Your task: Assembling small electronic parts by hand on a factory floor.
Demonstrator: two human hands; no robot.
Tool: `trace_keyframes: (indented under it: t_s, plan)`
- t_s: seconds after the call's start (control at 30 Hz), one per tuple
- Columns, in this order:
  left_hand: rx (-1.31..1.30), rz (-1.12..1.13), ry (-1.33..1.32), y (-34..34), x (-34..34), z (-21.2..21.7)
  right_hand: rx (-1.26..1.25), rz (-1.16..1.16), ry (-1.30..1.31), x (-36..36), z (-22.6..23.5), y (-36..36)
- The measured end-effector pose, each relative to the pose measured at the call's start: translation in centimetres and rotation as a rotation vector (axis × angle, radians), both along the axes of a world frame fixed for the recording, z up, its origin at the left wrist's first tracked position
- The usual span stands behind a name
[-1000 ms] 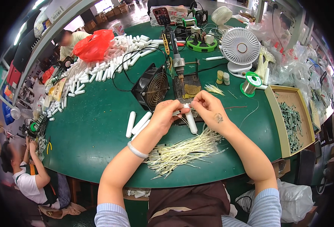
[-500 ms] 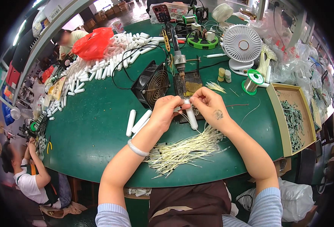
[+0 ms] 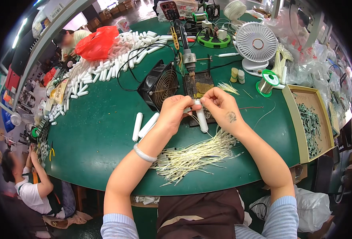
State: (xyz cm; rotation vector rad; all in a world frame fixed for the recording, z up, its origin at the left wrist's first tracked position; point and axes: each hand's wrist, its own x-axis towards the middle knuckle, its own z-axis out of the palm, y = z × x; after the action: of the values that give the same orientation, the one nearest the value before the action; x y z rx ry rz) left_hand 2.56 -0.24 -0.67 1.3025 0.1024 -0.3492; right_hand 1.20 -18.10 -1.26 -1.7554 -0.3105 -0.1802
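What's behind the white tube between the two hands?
Beyond the white tube, a soldering iron points down over a dark base bearing a yellow pad. The left hand and right hand cover part of that base; anything behind them cannot be seen.

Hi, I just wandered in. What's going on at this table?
Someone is working with both bare hands on a white tube. The left hand grips it near its far end, where the right hand has its fingertips too. That end is close to the tip of a mounted soldering iron; whether they touch is hard to tell. Pale wires lie nearer the person.
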Motion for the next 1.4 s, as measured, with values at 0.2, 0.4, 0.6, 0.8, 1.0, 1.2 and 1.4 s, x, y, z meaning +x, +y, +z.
trace_keyframes:
  t_s: [0.2,0.4,0.6,0.8,1.0,1.2,1.4]
  plan:
    - [-0.009,0.007,-0.009,-0.1,0.0,0.0,-0.073,0.019,0.048,0.0,0.0,-0.2]
    - [-0.001,0.013,-0.027,-0.1,0.1,0.0,-0.051,0.024,0.044,0.0,0.2,-0.1]
    - [0.008,0.015,-0.007,0.0,-0.2,0.4,-0.026,0.026,0.040,-0.1,0.2,-0.2]
    - [0.004,-0.013,-0.006,0.2,-0.7,0.4,0.054,0.057,0.107,-0.4,0.3,-0.7]
    - [0.035,-0.048,-0.019,0.7,-1.1,0.3,-0.035,0.098,0.141,-0.6,0.2,-0.8]
    - [0.038,-0.058,-0.078,0.5,-1.8,0.7,-0.051,0.212,0.079,-1.1,-1.1,-0.8]
    - [0.031,-0.084,-0.115,0.5,-2.0,0.7,0.030,0.240,0.087,-1.6,-1.1,-0.8]
